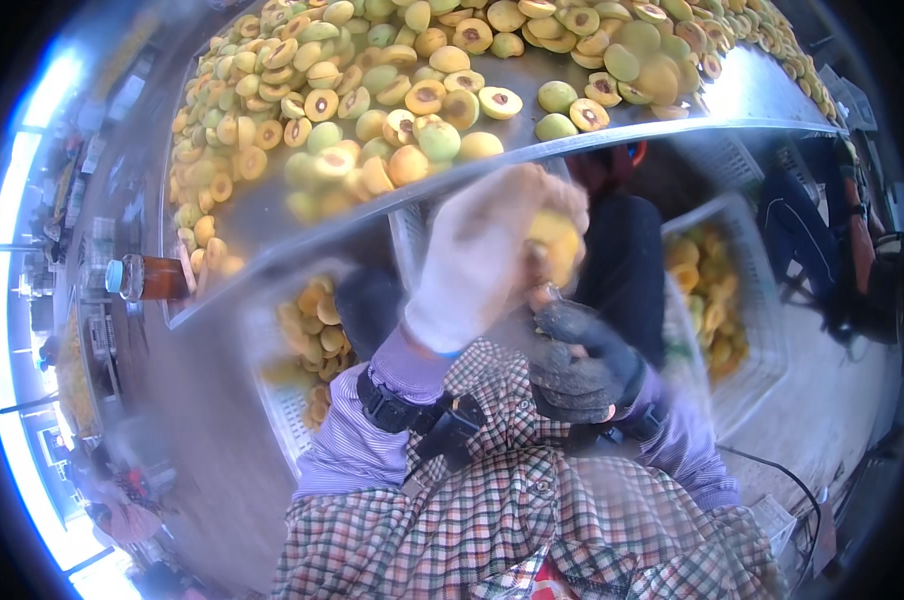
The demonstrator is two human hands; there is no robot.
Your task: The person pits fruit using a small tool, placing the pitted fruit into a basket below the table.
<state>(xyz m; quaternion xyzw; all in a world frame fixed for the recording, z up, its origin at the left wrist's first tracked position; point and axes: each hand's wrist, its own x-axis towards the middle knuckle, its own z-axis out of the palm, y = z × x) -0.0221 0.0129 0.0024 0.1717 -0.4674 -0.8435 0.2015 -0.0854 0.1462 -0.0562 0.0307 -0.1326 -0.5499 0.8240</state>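
My left hand [474, 255], in a whitish glove, is raised before my chest at the table's near edge. It grips a yellow stone fruit [558, 238], partly hidden by its fingers and blurred. Just below, my right hand [583, 364] wears a dark grey glove with the fingers curled. Its thumb and fingertips reach the fruit's underside; blur hides whether a small tool is in that hand. Beyond my hands, many halved stone fruits [424, 97] lie heaped on a metal table [268, 217], several showing brown pits or hollows.
White plastic crates hold fruit halves at my left [296, 431] and right [768, 330]. A capped bottle of brown liquid [152, 277] stands at the table's left corner. Another person's leg [797, 232] is at far right. A black cable [774, 466] runs along the floor.
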